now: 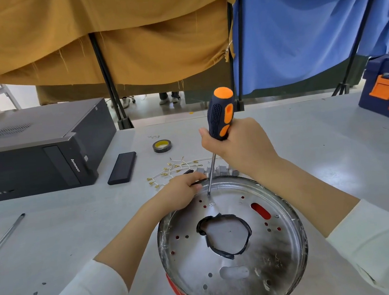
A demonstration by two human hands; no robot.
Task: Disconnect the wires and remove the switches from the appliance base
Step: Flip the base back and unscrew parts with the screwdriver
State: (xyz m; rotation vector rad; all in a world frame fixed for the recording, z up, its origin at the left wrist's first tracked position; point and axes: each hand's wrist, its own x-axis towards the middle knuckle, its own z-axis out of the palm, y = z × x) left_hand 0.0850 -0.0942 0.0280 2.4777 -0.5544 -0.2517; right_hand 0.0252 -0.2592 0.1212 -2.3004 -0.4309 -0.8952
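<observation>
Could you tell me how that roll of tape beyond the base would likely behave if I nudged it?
The roll of tape lies flat on the table, so it would probably slide rather than roll. It looks small and hollow, so likely light. Stood on edge, it could roll away.

Left hand (185, 189) fingertips behind the appliance base (233, 244) rim; base's near edge cut off.

The round metal appliance base (234, 247) lies face-up on the table, grey switches (218, 171) and loose white wires (174, 170) just behind it.

Left hand (184, 189) gripping low, right hand (239, 143) fisted, raised
</observation>
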